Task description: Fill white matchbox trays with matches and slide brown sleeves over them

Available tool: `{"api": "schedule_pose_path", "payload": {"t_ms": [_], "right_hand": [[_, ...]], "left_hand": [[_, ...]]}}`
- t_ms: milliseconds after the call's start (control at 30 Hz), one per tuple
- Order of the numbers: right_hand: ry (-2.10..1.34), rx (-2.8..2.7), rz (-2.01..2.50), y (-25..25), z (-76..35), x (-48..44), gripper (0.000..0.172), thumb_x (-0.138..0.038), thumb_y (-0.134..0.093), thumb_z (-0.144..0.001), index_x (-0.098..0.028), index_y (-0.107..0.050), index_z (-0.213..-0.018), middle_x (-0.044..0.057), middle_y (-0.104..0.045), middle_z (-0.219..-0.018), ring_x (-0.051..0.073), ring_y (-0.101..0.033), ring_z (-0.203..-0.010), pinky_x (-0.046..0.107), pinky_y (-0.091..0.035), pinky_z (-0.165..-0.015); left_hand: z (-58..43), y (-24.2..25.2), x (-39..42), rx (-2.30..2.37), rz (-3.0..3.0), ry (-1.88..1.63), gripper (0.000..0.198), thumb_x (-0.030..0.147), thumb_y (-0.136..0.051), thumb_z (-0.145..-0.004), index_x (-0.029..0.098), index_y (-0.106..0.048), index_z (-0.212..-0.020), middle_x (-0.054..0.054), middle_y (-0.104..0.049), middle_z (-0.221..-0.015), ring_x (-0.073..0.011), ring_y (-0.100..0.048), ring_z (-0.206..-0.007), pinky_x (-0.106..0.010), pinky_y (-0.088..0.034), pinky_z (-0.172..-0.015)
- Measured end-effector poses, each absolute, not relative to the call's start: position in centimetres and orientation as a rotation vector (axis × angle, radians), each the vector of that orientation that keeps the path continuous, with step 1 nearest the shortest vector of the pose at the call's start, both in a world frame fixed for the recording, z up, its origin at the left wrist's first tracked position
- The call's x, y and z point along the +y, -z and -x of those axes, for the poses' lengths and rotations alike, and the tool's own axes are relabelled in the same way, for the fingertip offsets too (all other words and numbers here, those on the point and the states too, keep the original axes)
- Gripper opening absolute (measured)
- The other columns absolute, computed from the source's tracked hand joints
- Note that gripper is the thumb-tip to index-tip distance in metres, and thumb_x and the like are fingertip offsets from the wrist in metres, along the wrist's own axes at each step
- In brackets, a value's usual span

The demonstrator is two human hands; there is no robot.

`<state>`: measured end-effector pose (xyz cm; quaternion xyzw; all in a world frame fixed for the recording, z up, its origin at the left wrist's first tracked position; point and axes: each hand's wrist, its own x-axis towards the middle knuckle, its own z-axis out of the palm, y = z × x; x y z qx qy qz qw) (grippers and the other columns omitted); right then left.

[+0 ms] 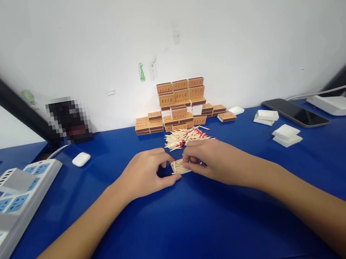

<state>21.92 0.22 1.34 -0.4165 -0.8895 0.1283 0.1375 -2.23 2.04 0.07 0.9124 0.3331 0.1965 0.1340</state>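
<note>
A small white matchbox tray (186, 172) filled with wooden matches (179, 166) lies on the blue table between my hands. My left hand (145, 173) grips its left end, thumb at the near edge and index finger at the far side. Over the right part of the tray, my right hand (208, 159) has curled fingers pinched on matches there; it hides that end of the tray. Just beyond my hands spreads a loose pile of red-tipped matches (179, 138).
Orange matchboxes (181, 95) are stacked against the wall. White trays (286, 133) and a dark phone (295, 112) lie to the right, near a white flat device (336, 104). At left are a white earbud case (81, 159) and a power strip (48, 180).
</note>
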Motion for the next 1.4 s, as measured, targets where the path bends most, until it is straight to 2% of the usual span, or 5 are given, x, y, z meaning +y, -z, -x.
{"api": "schedule_pose_path", "payload": {"t_ms": [167,300,500,733,1400], "right_hand": [[-0.395,-2.538,1.204,-1.2,-21.5,0.0,0.007,-0.019,-0.059,-0.101,-0.019,-0.066,-0.102,0.006,-0.07,-0.101,0.02,-0.064,-0.089,0.032,-0.045,-0.077],[-0.378,-2.539,1.191,-1.1,-21.1,-0.2,0.021,-0.018,-0.056,-0.103,-0.021,-0.065,-0.122,0.01,-0.066,-0.115,0.023,-0.065,-0.098,0.036,-0.048,-0.084],[-0.328,-2.529,1.171,-0.3,-20.9,0.0,0.022,-0.018,-0.055,-0.103,-0.02,-0.068,-0.12,0.009,-0.062,-0.11,0.022,-0.064,-0.095,0.035,-0.049,-0.083],[-0.303,-2.535,1.151,-0.4,-21.5,0.5,0.008,-0.023,-0.06,-0.103,-0.019,-0.067,-0.101,0.007,-0.062,-0.105,0.019,-0.061,-0.089,0.032,-0.046,-0.077],[-0.306,-2.542,1.181,-0.6,-22.8,1.6,0.013,-0.018,-0.059,-0.1,-0.02,-0.064,-0.089,0.005,-0.069,-0.096,0.019,-0.061,-0.086,0.032,-0.043,-0.075]], "left_hand": [[2.2,-0.1,2.0,0.967,-2.643,-0.582,0.025,0.039,-0.077,-0.088,0.02,-0.075,-0.103,0.001,-0.066,-0.083,-0.0133,-0.058,-0.069,-0.028,-0.044,-0.062],[2.1,0.0,1.9,0.943,-2.66,-0.616,0.022,0.038,-0.075,-0.088,0.017,-0.072,-0.095,0.001,-0.062,-0.078,-0.0131,-0.056,-0.067,-0.028,-0.042,-0.061],[2.1,-0.1,1.9,0.965,-2.631,-0.604,0.022,0.038,-0.077,-0.087,0.017,-0.068,-0.086,0.002,-0.062,-0.078,-0.0118,-0.054,-0.064,-0.027,-0.04,-0.059],[2.1,-0.2,1.9,0.966,-2.633,-0.569,0.025,0.041,-0.077,-0.088,0.019,-0.075,-0.098,0.001,-0.064,-0.081,-0.0126,-0.056,-0.067,-0.027,-0.042,-0.06],[2.2,-0.3,1.9,0.989,-2.65,-0.534,0.028,0.044,-0.076,-0.089,0.021,-0.077,-0.103,0.0,-0.067,-0.085,-0.0131,-0.058,-0.067,-0.028,-0.043,-0.062]]}}
